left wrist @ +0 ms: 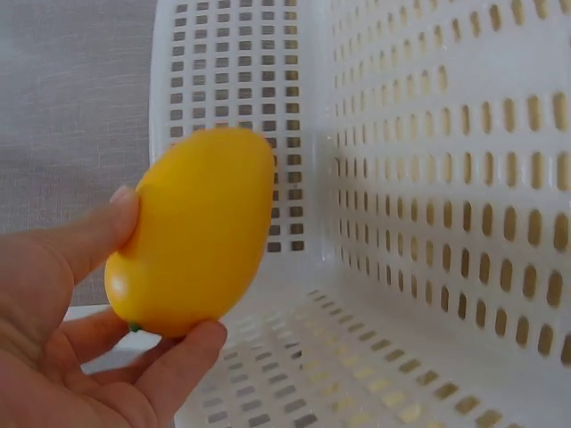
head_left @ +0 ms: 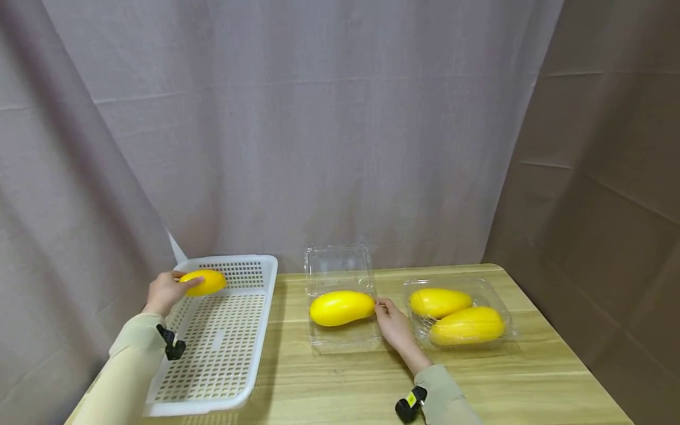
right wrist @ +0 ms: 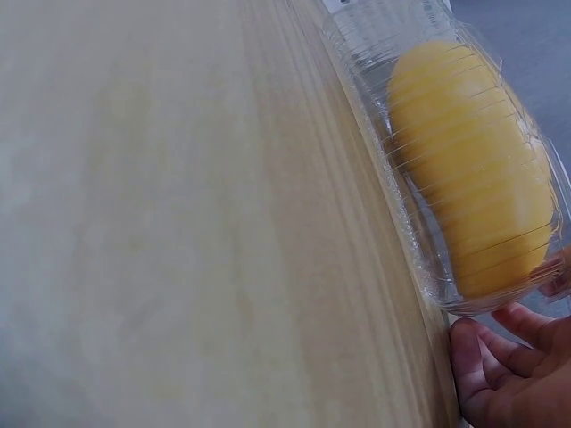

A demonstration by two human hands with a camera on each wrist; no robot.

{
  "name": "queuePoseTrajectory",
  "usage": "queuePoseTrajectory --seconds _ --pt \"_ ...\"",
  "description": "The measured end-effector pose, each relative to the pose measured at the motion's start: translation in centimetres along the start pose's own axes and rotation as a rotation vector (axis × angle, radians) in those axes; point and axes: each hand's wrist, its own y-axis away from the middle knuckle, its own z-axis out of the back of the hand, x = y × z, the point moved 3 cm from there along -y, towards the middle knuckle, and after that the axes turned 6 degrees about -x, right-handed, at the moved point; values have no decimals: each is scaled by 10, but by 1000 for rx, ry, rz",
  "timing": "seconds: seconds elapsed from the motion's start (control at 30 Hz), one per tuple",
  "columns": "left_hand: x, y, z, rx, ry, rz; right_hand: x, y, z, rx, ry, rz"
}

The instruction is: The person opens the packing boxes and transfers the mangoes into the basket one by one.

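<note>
Soft light, hazy right-wrist view

On the worktop (head_left: 329, 386), a container (head_left: 345, 341) holding one fruit (head_left: 342, 308) was flanked by a basket (head_left: 223, 336) at nine o'clock and two boxed fruits (head_left: 467, 326) at three.

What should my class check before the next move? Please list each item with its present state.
1. Left hand gripping the held fruit: ok, thumb and fingers around it.
2. Held fruit inside the middle container: not ok, it is at the basket.
3. Raised lid on the middle container: ok, standing open.
4. Right hand at the middle container: ok, at its right end.
5. Far-right container fastened: cannot tell.
</note>
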Motion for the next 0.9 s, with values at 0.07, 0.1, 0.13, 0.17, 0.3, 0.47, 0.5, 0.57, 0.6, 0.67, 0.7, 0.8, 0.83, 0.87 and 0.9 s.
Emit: queuePoseTrajectory --seconds 0.07,0.1,0.13,0.17,0.3,0.47,0.5,0.57,0.6,0.67,0.7,0.8,0.83,0.87,0.9 --pt "0 1 1 -21 -16 -10 0 0 1 3 3 1" --pt "0 2 1 -32 -25 -16 0 0 1 3 5 1" --pt "-1 2 1 -43 -35 -21 0 0 1 4 5 0" --pt "-1 3 0 -54 -47 -28 1 0 1 6 4 -1" --pt "-4 5 -4 -95 -109 -67 1 1 0 14 0 -9" --pt "-6 7 -9 -130 -165 -128 0 1 -2 9 3 -8" --pt "-6 8 -9 -136 -171 -140 -1 2 -2 7 3 -6" --pt "-6 9 -10 -147 -181 -159 -1 2 -3 4 5 -3" --pt "-6 10 -11 -150 -189 -167 -1 2 -3 3 7 0" --pt "-5 11 -10 -151 -205 -173 -1 2 -3 3 7 2" --pt "-5 12 -10 -149 -215 -180 -1 2 -3 4 8 1" --pt "-5 15 -9 -129 -237 -171 -1 2 -3 9 7 -3" --pt "-5 15 -9 -125 -248 -174 -1 2 -3 11 6 -5" --pt "-5 16 -9 -113 -254 -170 -1 2 -3 13 6 -5" --pt "-5 17 -9 -101 -260 -172 -1 2 -2 14 6 -7"
